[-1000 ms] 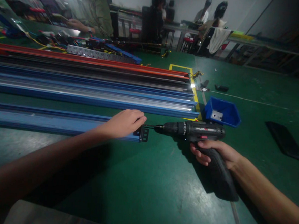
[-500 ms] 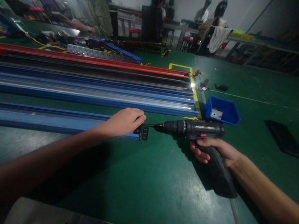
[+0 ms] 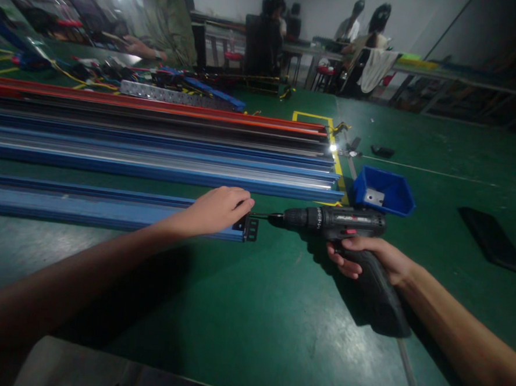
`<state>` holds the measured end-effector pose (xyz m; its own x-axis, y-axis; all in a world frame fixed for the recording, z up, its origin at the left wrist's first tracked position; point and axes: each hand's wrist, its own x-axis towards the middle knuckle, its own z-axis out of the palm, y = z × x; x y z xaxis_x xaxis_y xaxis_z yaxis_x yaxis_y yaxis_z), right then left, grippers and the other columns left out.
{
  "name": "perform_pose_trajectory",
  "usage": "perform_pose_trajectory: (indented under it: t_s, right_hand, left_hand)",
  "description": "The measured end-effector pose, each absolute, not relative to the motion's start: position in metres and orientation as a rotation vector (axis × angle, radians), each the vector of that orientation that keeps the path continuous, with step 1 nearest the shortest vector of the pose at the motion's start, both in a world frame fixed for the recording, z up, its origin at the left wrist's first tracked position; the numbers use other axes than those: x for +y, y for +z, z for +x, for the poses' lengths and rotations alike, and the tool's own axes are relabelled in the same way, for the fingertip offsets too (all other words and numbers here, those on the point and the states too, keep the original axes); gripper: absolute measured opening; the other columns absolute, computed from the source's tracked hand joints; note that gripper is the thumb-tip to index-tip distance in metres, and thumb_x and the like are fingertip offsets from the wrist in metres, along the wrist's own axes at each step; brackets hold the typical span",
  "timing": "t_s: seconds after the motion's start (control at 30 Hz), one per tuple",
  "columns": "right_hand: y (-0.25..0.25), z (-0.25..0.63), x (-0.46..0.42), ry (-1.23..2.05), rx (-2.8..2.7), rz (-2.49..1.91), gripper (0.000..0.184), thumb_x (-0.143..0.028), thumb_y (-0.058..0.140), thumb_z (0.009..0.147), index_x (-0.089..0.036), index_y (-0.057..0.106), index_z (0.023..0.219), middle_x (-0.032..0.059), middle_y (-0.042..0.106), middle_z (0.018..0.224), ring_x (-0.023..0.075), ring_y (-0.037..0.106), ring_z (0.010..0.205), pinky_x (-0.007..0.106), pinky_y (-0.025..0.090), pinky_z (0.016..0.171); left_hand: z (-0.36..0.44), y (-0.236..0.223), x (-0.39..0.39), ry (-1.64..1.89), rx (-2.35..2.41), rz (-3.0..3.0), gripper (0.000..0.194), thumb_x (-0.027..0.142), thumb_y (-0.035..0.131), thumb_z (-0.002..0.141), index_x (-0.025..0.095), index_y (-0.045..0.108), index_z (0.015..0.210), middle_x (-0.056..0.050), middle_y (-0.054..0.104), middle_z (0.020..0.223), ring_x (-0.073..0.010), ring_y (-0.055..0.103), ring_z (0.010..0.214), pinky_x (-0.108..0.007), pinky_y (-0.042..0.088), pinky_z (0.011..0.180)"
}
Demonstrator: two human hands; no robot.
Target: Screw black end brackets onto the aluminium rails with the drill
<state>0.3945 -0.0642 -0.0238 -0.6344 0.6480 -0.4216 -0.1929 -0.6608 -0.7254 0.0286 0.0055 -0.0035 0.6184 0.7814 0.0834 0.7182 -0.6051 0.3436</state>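
Note:
My right hand (image 3: 368, 255) is wrapped round the grip of a black cordless drill (image 3: 348, 222), which lies level and points left. Its long thin bit (image 3: 260, 216) reaches the end of a blue metal rail (image 3: 108, 207). A black slotted end bracket (image 3: 251, 230) sits at that rail end. Over the rail's end lies my left hand (image 3: 222, 209), its fingers curled down across the top and gripping the rail by the bracket. The fingertips are partly hidden, and so is the spot where the bit meets the bracket.
Behind lie several blue, black and red rails (image 3: 155, 157). A blue bin (image 3: 398, 193) holding a metal plate stands beyond the drill. A dark flat object (image 3: 493, 239) lies at right. Wires and a perforated metal strip (image 3: 159, 92) are farther back, with people seated beyond.
Almost nothing differs. Both hands, the drill and the rail keep the same positions relative to each other; the whole view has shifted very slightly.

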Motion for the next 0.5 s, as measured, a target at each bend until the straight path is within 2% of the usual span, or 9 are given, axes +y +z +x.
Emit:
perform_pose_trajectory:
  t_s: [0.5]
  right_hand:
    - [-0.0229, 0.3963, -0.0652, 2.325, -0.841, -0.945, 0.023, -0.023, 0.068, 0.09, -0.004, 0.073, 0.102, 0.0097, 0.069, 0.083, 0.0073, 0.058, 0.054, 0.02, 0.052, 0.056]
  left_hand:
    - [0.0292, 0.0003, 0.0028, 0.288, 1.242, 2.543, 0.041, 0.039, 0.033, 0.104, 0.018, 0.062, 0.085, -0.006, 0.07, 0.093, -0.0215, 0.061, 0.085, -0.033, 0.038, 0.075]
